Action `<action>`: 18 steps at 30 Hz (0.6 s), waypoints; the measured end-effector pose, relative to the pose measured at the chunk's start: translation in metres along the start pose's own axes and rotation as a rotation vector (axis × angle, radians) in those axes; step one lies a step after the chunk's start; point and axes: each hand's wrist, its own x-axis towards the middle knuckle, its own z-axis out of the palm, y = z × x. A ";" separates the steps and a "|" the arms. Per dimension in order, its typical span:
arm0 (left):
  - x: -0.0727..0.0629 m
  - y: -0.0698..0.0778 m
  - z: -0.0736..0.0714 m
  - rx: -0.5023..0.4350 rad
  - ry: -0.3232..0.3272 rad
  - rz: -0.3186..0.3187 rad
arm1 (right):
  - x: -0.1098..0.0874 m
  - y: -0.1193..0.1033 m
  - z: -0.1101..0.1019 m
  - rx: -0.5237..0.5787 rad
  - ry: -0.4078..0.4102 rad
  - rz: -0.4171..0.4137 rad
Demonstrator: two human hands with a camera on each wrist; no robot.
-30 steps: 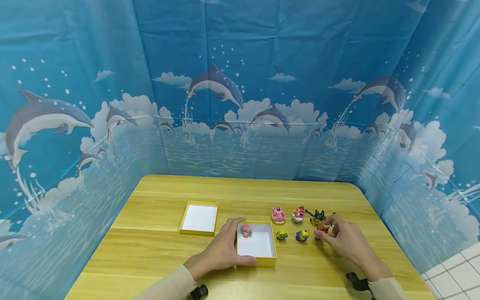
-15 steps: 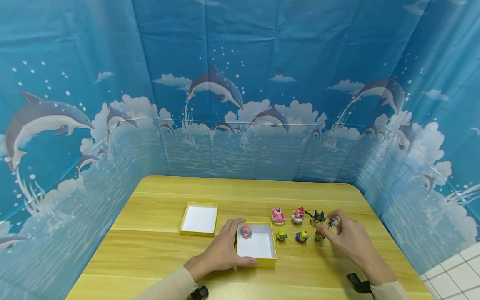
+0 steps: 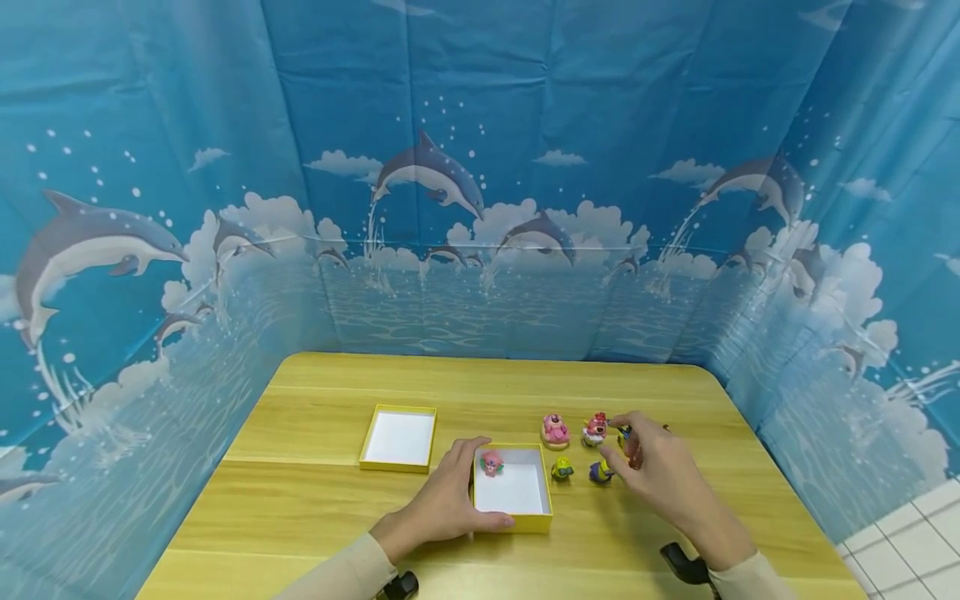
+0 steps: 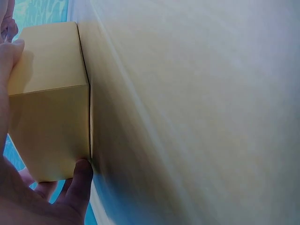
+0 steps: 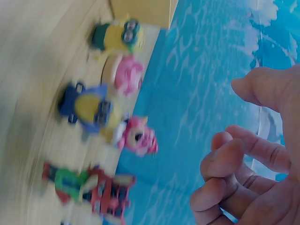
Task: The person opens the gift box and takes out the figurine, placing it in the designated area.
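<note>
My left hand (image 3: pixel 446 500) grips the open yellow box (image 3: pixel 534 525), thumb at its front wall and fingers along its left side. Inside, a small pink toy figure (image 3: pixel 492 463) stands at the back left corner. Spread above the toys on the right, my right hand (image 3: pixel 663 475) has thumb and fingers apart and holds nothing. Closest to its thumb in the head view is a minion figure in blue (image 3: pixel 601 472). A red and green figure (image 5: pixel 70 183) shows in the right wrist view, mostly hidden behind the hand in the head view.
A yellow-rimmed box lid (image 3: pixel 397 435) lies white side up left of the box. Two pink bear figures, one plain (image 3: pixel 555 431) and one with red on its head (image 3: pixel 596 429), stand behind a green minion figure (image 3: pixel 562 468). A dolphin-print curtain (image 3: pixel 450 308) surrounds the table.
My right hand has come away from the red and green figure, which stands on the table, and has moved left toward the blue minion figure. My left hand stays on the box.
</note>
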 end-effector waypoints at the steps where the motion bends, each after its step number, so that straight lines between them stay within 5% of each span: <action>1: 0.000 0.000 0.000 -0.001 0.000 -0.001 | 0.001 -0.003 0.002 0.008 -0.021 0.002; 12: 0.000 0.001 0.003 -0.004 0.003 0.007 | 0.015 -0.037 0.029 0.106 -0.147 -0.061; 18: -0.002 0.002 0.000 -0.014 0.002 -0.003 | 0.028 -0.053 0.042 0.141 -0.297 -0.110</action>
